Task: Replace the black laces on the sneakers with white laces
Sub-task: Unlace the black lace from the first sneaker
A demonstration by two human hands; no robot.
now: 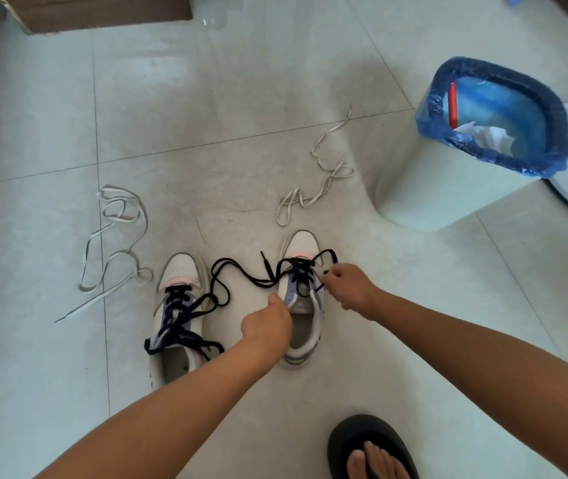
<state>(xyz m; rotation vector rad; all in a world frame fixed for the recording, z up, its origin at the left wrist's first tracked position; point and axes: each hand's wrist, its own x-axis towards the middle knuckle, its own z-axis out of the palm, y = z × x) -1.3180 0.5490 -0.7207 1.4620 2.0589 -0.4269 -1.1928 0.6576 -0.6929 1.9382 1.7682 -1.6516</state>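
Two white sneakers with purple panels stand side by side on the tiled floor. The left sneaker (179, 305) is fully laced in black. On the right sneaker (305, 250) the black lace (241, 274) is partly loosened, and its free end trails left across the floor. My left hand (267, 326) grips the right sneaker's tongue and left side. My right hand (344, 285) pinches the black lace at the shoe's right eyelets. One white lace (116, 243) lies loose to the left of the shoes, another white lace (317, 181) beyond the right shoe.
A white bin (448, 188) lined with a blue bag stands at the right, close to the far white lace. A cardboard box (103, 12) sits at the top left. My foot in a black slipper (369, 447) is at the bottom right.
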